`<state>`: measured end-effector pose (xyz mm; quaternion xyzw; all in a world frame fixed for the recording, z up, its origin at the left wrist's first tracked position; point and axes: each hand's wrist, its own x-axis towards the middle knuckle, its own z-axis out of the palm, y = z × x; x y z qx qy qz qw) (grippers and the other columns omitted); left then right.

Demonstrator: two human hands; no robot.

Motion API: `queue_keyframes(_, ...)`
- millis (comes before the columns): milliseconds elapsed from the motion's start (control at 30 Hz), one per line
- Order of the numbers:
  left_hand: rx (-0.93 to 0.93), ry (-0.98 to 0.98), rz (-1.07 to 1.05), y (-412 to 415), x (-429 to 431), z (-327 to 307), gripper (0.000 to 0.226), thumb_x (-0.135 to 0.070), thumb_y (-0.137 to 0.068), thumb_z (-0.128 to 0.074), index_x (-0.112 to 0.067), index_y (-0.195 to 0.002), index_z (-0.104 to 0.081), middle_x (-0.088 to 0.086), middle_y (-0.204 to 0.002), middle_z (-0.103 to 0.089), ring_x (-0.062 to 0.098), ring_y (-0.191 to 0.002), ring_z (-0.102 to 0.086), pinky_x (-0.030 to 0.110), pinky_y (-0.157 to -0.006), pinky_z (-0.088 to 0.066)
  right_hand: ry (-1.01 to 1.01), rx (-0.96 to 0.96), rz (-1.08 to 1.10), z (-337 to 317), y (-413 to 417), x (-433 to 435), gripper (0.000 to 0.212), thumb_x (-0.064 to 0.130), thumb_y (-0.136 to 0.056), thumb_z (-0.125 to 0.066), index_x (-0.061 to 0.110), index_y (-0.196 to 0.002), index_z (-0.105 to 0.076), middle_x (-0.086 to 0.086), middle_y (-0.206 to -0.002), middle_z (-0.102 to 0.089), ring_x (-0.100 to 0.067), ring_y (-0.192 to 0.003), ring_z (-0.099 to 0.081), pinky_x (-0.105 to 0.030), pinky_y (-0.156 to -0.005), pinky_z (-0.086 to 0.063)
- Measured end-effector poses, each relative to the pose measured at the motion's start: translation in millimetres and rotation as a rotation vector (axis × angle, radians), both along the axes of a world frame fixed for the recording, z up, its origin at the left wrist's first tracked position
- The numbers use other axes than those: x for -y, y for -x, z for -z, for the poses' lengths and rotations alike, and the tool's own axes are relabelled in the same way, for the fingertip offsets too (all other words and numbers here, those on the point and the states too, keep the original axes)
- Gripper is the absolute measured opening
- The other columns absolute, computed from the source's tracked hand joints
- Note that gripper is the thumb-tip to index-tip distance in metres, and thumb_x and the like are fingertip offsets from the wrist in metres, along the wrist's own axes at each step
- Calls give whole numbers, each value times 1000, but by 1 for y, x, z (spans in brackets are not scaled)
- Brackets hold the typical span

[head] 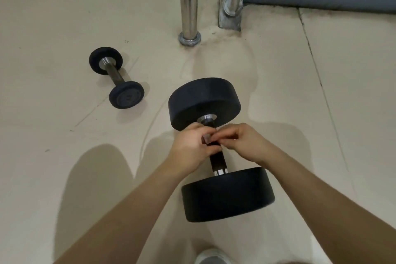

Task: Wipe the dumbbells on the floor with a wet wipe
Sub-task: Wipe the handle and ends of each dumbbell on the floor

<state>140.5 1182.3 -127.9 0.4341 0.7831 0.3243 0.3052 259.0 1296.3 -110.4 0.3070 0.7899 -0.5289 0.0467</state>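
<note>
Our left hand [188, 146] and right hand [244, 143] meet over the handle of the large dumbbell [203, 100], lying on the floor [64, 17] close before us; the small dumbbell [116, 77] sits well apart toward the floor's left edge. Both hands' fingers [231, 134] are curled, pinching a small piece [206, 138], perhaps the wipe; we cannot tell. We should open it flat, then wrap the handle fully.

One head-worn wide-angle view, tilted steeply down and forward at the floor [64, 17]. Close range: forearms [128, 210] enter from bottom edge, left hand [188, 146] and right hand [246, 141] meet mid-frame. Metal posts [188, 2] sit at far top edge, shoe tip [212, 257] at bottom.
</note>
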Motion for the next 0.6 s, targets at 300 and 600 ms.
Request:
queue_keyframes(300, 140, -59, -124, -4, -1, 14, 5, -14, -81, -73, -19, -80, -70, -8, -81, -69, 4, -79, -65, 18, -73, -52, -420, -150, 362, -9, -48, 63, 13, 21, -89, -60, 25, -84, -71, 12, -82, -66, -6, -79, -58, -26, -70, -48)
queue_keyframes(600, 52, -94, -142, 10, -19, 16, 15, -18, -82, -72, -27, -72, -64, -10, -68, -62, -3, -69, -58, 10, -63, -43, -407, -115, 483, -2, -60, 46, 17, 13, -89, -58, 21, -83, -72, 11, -84, -65, -3, -83, -57, -21, -76, -47)
